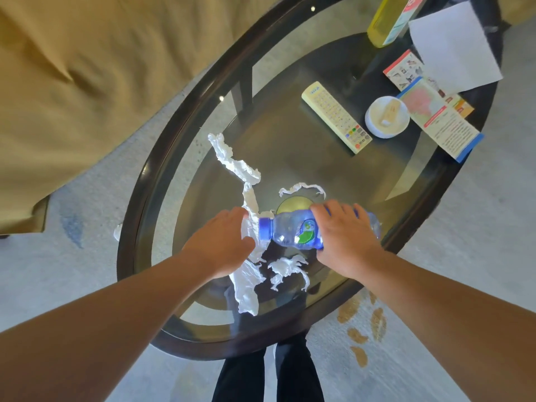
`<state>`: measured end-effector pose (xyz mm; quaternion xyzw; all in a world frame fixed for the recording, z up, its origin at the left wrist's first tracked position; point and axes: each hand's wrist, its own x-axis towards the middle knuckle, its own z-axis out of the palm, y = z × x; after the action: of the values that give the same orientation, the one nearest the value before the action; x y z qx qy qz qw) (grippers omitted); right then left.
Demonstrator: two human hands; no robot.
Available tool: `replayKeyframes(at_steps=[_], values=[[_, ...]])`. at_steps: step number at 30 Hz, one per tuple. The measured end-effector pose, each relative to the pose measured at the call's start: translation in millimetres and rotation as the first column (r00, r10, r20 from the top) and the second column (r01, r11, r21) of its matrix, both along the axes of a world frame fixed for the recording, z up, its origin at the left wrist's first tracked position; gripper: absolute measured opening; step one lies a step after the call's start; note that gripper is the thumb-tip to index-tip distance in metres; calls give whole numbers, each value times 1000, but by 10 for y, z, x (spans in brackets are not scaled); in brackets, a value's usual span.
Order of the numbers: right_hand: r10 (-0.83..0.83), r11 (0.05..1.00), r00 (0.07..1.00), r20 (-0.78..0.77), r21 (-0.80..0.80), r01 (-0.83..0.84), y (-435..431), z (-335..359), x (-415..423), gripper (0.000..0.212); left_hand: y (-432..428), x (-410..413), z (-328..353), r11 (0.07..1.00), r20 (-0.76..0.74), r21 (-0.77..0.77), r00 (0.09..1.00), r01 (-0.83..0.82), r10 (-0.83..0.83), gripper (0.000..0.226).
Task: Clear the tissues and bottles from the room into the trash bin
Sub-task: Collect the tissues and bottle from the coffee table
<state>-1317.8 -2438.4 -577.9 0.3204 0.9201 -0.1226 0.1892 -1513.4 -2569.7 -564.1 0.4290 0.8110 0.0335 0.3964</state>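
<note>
A clear plastic bottle [290,232] with a blue cap lies on its side on the oval glass table [203,111]. My right hand [345,236] grips its body from above. My left hand [224,242] is curled around a long strip of white tissue [251,204] just left of the cap. The strip runs up the table to a crumpled end [232,161]. More torn tissue lies near me [246,285], beside it [285,268] and beyond the bottle [301,187]. A yellow bottle [383,21] stands at the table's far end.
On the far half of the table lie a remote control [336,117], a white round lid [387,117], leaflets [441,120] and a white paper sheet [455,47]. A tan sofa [87,82] borders the left side. A tissue scrap [117,232] lies on the floor.
</note>
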Motion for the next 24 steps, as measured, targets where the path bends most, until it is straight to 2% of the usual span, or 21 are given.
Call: replayKeyframes(at_steps=[3,11,16,24], values=[[-119,993,987,-109,2,120,62,254,90,73,-63,16,110,1000,5,-8,1000,-17,17,50],[-165,986,944,-284,-21,166,153,756,81,75,-345,271,105,996,-82,-31,993,84,-86,50],[-246,967,886,-393,-161,197,61,763,64,75,-559,449,-112,983,-167,-46,969,176,-181,58],[-337,937,807,-486,-256,237,-96,625,133,76,-777,514,-475,946,-286,-84,902,313,-324,68]])
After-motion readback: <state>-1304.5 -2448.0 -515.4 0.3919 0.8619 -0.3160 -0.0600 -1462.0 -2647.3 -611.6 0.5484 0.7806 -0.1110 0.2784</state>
